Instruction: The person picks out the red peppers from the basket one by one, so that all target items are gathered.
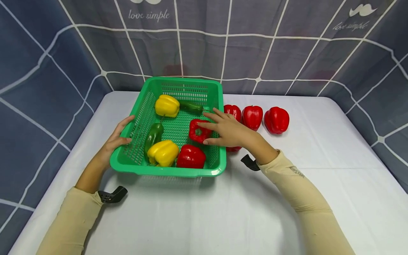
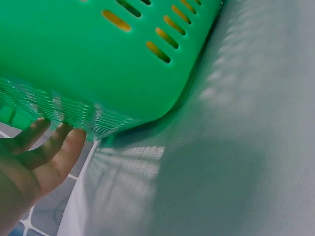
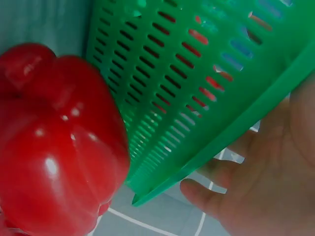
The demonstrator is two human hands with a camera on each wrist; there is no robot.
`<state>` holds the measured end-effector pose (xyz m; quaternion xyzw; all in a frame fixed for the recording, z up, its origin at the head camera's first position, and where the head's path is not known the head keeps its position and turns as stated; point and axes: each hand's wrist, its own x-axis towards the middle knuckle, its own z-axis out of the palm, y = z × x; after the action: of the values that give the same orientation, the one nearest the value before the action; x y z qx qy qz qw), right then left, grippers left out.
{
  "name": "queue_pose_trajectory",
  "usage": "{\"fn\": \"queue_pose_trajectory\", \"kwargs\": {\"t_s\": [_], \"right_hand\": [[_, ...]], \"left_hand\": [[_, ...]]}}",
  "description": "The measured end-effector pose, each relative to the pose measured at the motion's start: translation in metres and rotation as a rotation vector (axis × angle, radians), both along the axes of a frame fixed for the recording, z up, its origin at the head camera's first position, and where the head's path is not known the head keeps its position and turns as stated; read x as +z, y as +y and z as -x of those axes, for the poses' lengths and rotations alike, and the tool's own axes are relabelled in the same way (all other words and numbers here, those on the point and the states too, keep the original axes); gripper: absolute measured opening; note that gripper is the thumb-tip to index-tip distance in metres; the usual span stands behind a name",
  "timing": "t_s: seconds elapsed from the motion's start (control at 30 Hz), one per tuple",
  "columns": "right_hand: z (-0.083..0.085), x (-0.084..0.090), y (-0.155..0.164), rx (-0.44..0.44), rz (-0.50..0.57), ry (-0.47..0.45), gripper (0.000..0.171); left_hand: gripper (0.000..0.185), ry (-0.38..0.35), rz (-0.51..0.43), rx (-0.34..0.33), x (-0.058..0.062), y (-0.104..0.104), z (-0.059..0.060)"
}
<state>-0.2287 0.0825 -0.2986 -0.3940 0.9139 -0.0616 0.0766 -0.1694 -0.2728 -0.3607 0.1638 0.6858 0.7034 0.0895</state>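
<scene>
Reaching over the right rim of the green basket (image 1: 178, 172), our right hand (image 1: 227, 131) hovers with its fingers stretched out flat, fingertips touching a red pepper (image 1: 199, 131) that lies inside near the right wall. Nothing is clasped there; the hand looks relaxed and spread. Our left hand (image 1: 115, 141) presses against the basket's left wall, fingers extended along the plastic, steadying rather than gripping. In the left wrist view we see those fingers (image 2: 59, 150) lying straight against the slotted side (image 2: 123, 64).

Inside the basket we also count two yellow peppers (image 1: 167, 105) (image 1: 163, 153), a second red pepper (image 1: 190, 157) at the front, and two long green peppers (image 1: 153, 136) (image 1: 191, 106).

Outside, on the white table (image 1: 318, 170), three more red peppers (image 1: 252, 117) sit in a row just beside the basket's right wall. The right wrist view shows one of them (image 3: 54, 142) close against the slotted wall (image 3: 197, 64).
</scene>
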Motion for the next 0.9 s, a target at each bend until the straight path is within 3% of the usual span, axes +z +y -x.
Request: {"fn": "queue_pose_trajectory", "kwargs": {"t_s": [0.47,0.9], "right_hand": [[0.037,0.003,-0.028,-0.096,-0.182,-0.080,0.097],[0.063,-0.002,-0.043,-0.120,-0.251,-0.081,0.106]], "left_hand": [[0.064,-0.006,-0.007,-0.008,-0.001,-0.002,-0.003],[0.064,0.009,0.032,0.026,0.001,0.002,0.000]]}}
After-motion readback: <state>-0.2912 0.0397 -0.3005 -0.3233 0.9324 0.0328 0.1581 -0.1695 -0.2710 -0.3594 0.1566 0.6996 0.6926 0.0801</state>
